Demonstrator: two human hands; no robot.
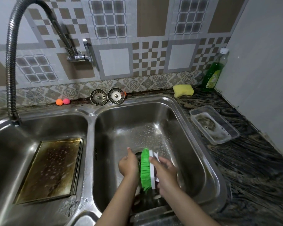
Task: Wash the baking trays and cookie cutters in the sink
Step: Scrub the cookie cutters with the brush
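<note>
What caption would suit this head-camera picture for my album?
Right hand grips a green-bristled brush beside the left hand in the right sink basin; a stained baking tray lies in the left.

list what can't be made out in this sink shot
Head view only:
- What the left hand holds: hidden behind the green brush and both hands.
- Right hand grips the brush; its handle is covered by the fingers.
- Dish soap bottle label: too small to read.
- Plastic container contents: blurred by suds.

A stained tray [51,168] fills the left basin floor [15,144].
</note>
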